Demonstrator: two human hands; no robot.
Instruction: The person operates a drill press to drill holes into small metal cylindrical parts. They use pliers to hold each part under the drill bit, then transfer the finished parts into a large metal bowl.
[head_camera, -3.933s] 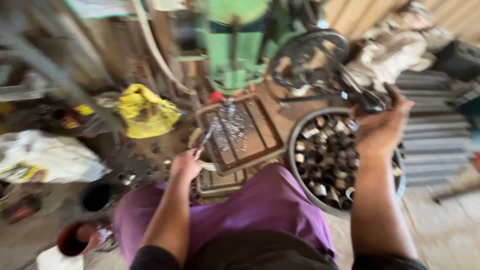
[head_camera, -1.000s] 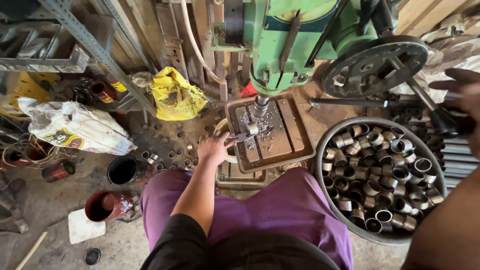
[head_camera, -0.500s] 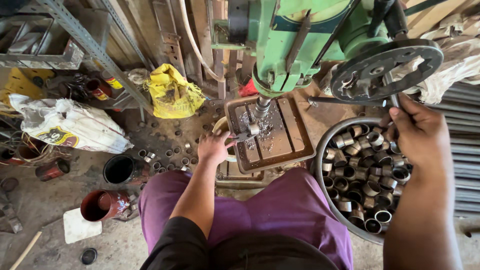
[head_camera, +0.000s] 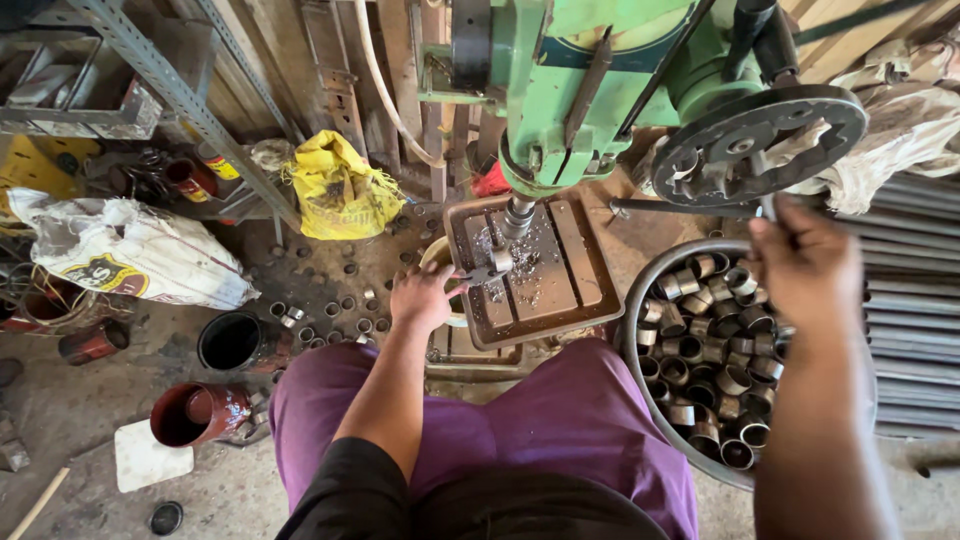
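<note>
The left hand (head_camera: 425, 297) pinched a short grey metal ring (head_camera: 487, 272) on the rusty slotted drill-press table (head_camera: 580, 262), under the steel bit (head_camera: 517, 218) of the green machine. The right hand (head_camera: 812, 268) closed on the dark feed handle (head_camera: 768, 208). A round metal basin (head_camera: 634, 320) held many rings; drilling of this one looked barely begun.

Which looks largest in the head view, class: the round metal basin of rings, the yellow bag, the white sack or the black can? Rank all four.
1. Round metal basin of rings, though it sits nearer the camera and is partly hidden.
2. White sack.
3. Yellow bag.
4. Black can, clearly smallest.
</note>
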